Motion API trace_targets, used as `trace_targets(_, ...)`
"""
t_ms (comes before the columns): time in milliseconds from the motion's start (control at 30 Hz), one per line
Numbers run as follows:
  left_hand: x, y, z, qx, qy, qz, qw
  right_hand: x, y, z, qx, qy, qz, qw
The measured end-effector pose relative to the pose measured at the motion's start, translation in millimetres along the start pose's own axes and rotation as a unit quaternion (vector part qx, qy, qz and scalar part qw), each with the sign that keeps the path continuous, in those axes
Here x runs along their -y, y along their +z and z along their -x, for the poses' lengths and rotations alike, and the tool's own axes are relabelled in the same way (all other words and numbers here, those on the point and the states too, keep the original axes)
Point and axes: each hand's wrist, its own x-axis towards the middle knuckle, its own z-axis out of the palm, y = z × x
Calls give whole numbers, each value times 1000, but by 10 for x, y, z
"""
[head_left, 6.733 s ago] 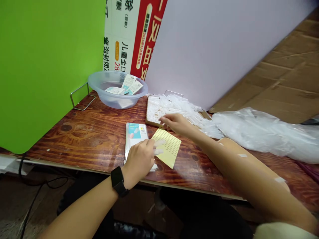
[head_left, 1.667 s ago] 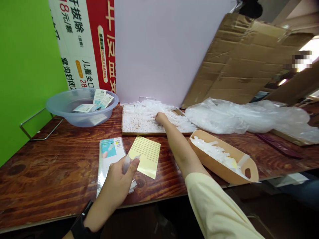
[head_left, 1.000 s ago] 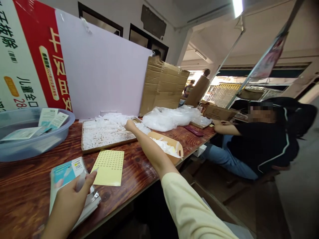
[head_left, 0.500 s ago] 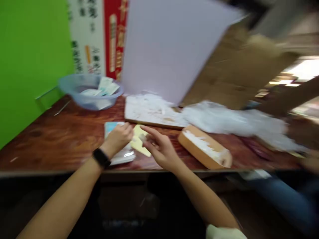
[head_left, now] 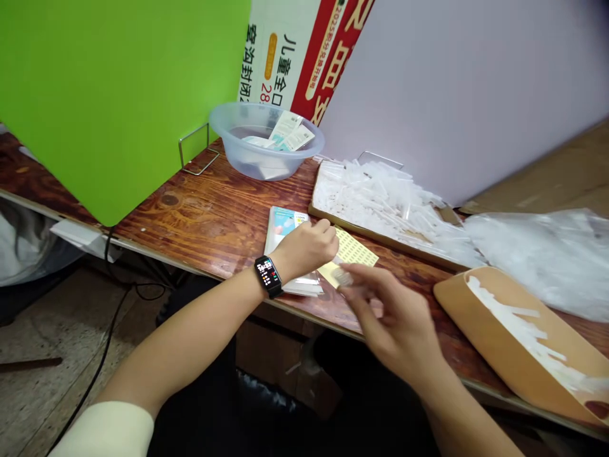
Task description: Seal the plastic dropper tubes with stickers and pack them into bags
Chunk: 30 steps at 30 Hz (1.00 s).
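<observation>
My left hand [head_left: 309, 247], with a black smartwatch at the wrist, is closed over the right side of a stack of printed packets [head_left: 284, 222]. Whatever its curled fingers hold is hidden. Close to its knuckles lies a yellow sheet of small stickers [head_left: 356, 247], partly covered by both hands. My right hand [head_left: 397, 311] is slightly blurred and pinches a small, whitish, see-through piece [head_left: 341, 277] between thumb and forefinger, over the sheet's near edge. What exactly this piece is cannot be made out.
A shallow cardboard tray of clear plastic tubes or sticks [head_left: 380, 197] lies behind the sheet. At right stand a tan box of white strips [head_left: 476, 317] and a plastic bag [head_left: 547, 254]. A blue basin [head_left: 266, 158] with packets sits near the green board [head_left: 118, 95].
The view has swung to the left and sharpened, so table things appear farther right. My left hand stays closed by the packets; my right hand remains near the sticker sheet with the small piece.
</observation>
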Motion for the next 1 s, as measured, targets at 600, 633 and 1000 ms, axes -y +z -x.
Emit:
trace_targets(600,-71,-167,93,-86,-313,536,779,-365,-183,-125,-92,46,-6,995)
trace_targets(633,-90,-162,93,-89,-316,520,789,-374,-169,-122,-82,43,-10,996)
trace_targets(1000,-226,-152,104,-139,-313,401,850,-464,-14,-147,-49,102,36,993)
